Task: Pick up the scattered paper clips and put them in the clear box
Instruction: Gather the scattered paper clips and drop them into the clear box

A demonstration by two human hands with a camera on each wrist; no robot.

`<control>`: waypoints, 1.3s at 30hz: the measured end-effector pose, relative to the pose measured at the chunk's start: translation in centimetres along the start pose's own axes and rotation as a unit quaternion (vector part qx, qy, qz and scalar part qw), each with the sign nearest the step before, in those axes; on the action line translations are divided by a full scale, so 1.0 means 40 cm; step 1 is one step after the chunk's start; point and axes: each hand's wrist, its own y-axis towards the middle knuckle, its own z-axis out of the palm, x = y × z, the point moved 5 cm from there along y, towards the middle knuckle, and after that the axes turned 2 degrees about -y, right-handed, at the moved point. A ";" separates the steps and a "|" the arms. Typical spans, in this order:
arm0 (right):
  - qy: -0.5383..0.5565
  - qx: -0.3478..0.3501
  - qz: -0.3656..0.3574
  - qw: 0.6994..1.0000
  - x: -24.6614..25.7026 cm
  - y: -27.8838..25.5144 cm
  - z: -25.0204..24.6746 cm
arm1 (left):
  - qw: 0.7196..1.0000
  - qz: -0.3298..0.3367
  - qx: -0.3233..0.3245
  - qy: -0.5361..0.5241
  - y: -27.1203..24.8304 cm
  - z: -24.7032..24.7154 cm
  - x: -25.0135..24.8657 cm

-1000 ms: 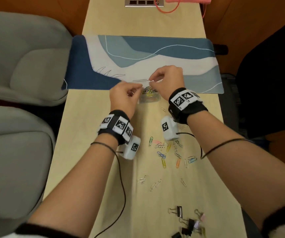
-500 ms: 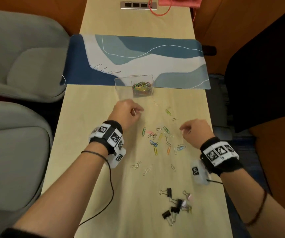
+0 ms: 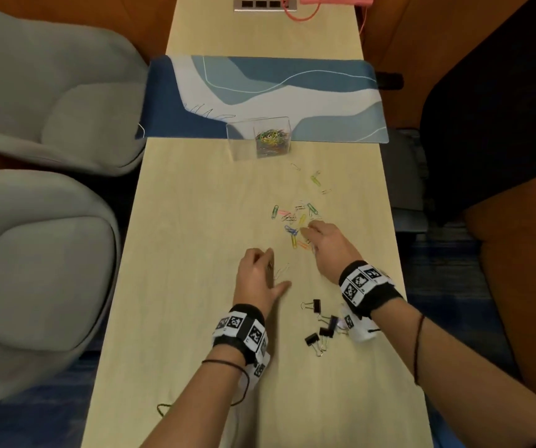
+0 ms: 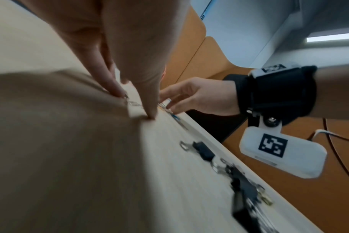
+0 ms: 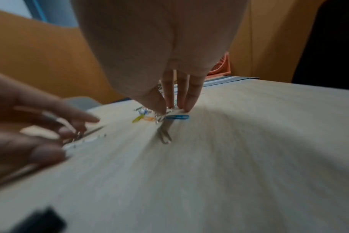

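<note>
A long, pale wood-grain table [image 3: 195, 221] runs down the middle, bearing a blue-and-white desk mat [image 3: 292, 92] across its width. Two grey upholstered chairs [image 3: 50, 92] stand along its left side. Orange-brown wooden panels [image 3: 438, 33] enclose the far end. Blue carpet [image 3: 34, 425] covers the floor. A ceiling light [image 4: 332, 37] shows overhead.

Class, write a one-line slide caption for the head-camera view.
Both hands, left and right, reach for scattered paper clips on the table; clear box partly filled.
</note>
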 end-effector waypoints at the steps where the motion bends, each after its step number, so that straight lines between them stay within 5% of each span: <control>1: -0.030 0.022 -0.017 0.999 0.006 -0.007 0.005 | 1.000 0.024 -0.011 0.011 -0.004 0.010 -0.011; 8: -0.059 0.068 -0.039 0.995 0.009 -0.081 -0.004 | 0.986 0.137 -0.010 0.091 -0.009 0.066 -0.027; 15: 0.039 0.034 0.148 0.988 -0.055 -0.142 -0.008 | 0.980 0.147 0.017 0.132 0.016 0.050 -0.026; 20: 0.085 -0.025 0.195 0.977 -0.033 -0.095 -0.008 | 0.989 0.120 0.032 0.077 0.047 0.033 -0.026; 26: -0.076 0.013 0.128 0.989 0.066 -0.043 0.003 | 0.993 0.086 0.051 0.060 0.066 0.015 -0.033; 31: -0.284 0.115 0.039 0.951 0.131 -0.039 0.017 | 0.997 0.065 0.029 0.035 0.081 0.002 -0.038; 39: -0.256 0.138 -0.026 0.956 0.137 0.004 -0.016 | 0.995 -0.006 -0.006 -0.097 0.113 -0.014 -0.001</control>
